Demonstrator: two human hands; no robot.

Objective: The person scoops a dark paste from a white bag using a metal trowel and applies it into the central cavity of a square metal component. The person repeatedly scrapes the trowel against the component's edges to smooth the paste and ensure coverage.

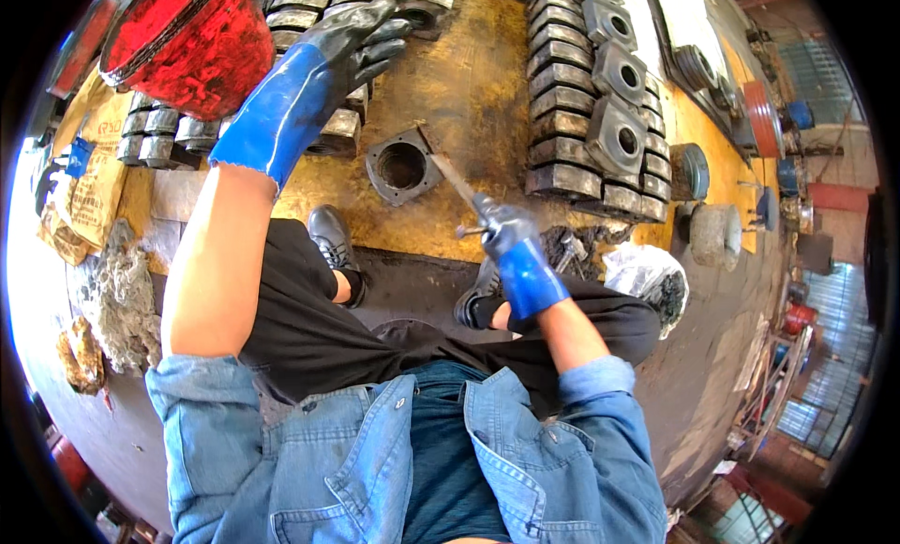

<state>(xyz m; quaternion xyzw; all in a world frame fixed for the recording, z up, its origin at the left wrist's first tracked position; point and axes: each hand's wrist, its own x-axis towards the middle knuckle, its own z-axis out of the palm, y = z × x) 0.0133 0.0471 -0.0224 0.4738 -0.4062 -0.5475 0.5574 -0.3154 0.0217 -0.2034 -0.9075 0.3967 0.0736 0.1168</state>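
Observation:
Both my hands wear blue rubber gloves blackened at the fingers. My left hand reaches out over the metal blocks at the upper left, its fingers stretched and apart, near a block with a round bore. My right hand is closed around a long flat tool, file-like or scraper-like; its exact kind is unclear. The tool's far end is at the corner of a square metal flange with a large round hole, which lies on the stained yellow board before me. A short rod end juts from the right fist.
Rows of dark metal blocks stand at the right, bored square pieces on top. A red bucket is at the upper left, beside a yellow-brown sack. Rags, a white plastic bag and metal rings lie around.

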